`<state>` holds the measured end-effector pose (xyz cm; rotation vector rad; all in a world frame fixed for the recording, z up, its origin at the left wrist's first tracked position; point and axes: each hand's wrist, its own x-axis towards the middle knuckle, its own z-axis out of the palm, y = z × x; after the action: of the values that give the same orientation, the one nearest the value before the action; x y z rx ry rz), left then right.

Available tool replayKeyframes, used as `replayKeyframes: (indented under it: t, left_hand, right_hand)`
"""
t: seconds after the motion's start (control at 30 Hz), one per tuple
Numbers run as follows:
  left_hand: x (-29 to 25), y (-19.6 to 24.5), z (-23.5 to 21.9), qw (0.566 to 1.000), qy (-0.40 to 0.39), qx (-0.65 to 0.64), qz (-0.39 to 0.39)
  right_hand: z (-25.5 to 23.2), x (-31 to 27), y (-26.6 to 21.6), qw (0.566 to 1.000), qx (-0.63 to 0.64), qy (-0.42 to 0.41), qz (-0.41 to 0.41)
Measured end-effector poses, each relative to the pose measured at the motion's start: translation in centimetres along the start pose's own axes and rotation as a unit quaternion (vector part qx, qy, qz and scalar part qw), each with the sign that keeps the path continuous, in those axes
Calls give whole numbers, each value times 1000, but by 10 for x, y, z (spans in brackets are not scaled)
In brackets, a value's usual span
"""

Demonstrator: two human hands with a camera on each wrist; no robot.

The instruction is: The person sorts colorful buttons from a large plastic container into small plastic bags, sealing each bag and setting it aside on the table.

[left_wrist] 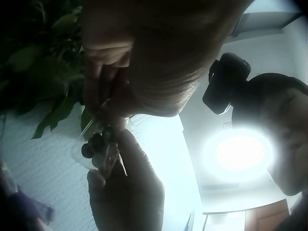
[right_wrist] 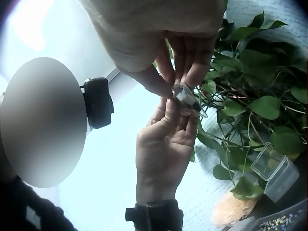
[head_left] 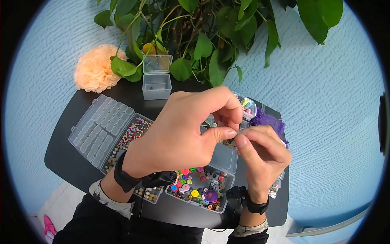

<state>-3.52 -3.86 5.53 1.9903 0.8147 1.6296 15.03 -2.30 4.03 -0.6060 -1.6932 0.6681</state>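
Note:
Both hands meet above the table, pinching a small clear plastic bag (head_left: 229, 143) with small dark pieces inside. My left hand (head_left: 178, 130) grips its top edge between thumb and fingers. The right hand (head_left: 266, 158) holds the same edge, its thumb and fingertips close against the left thumb. Dark round pieces in the bag (left_wrist: 97, 148) show in the left wrist view, below the left hand (left_wrist: 159, 57) and beside the right hand (left_wrist: 130, 192). In the right wrist view, a white piece and a dark one lie in the bag (right_wrist: 186, 98); the fingers partly cover it.
An open box of colourful buttons (head_left: 195, 193) stands near the front edge. Left of it lies an open divided bead case (head_left: 101, 130). Behind are a small open clear box (head_left: 157, 92), a peach paper flower (head_left: 98, 69) and a leafy plant (head_left: 203, 44). Purple mesh (head_left: 268, 122) lies at right.

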Motion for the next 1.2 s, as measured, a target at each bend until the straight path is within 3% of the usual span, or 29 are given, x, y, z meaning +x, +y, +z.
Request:
replayKeyframes:
  t: [0.23, 0.43, 0.53, 0.6, 0.7, 0.87, 0.93, 1.2]
  left_hand:
    - [0, 2, 1, 1000, -7, 0, 2]
    - [-1, 2, -2, 998, -58, 18, -9]
    - [-2, -2, -1, 999, -50, 4, 2]
    - [-2, 1, -2, 999, -43, 6, 5]
    - [0, 1, 0, 997, -26, -68, -30]
    - [0, -1, 0, 998, -14, -54, -12]
    - [1, 0, 0, 999, -15, -42, 0]
    - [2, -4, -4, 998, -32, 20, 41]
  right_hand:
    - [-3, 3, -1, 996, -49, -40, -64]
    - [-2, 3, -4, 992, -55, -70, -92]
    - [-3, 0, -9, 991, -78, -66, -88]
    - [-6, -1, -11, 996, -63, -57, -25]
    - [-10, 3, -9, 998, -30, -53, -6]
    - [-9, 5, -6, 998, -16, -57, 11]
    - [-9, 6, -2, 997, -28, -51, -60]
    - [-11, 7, -4, 988, -73, -59, -121]
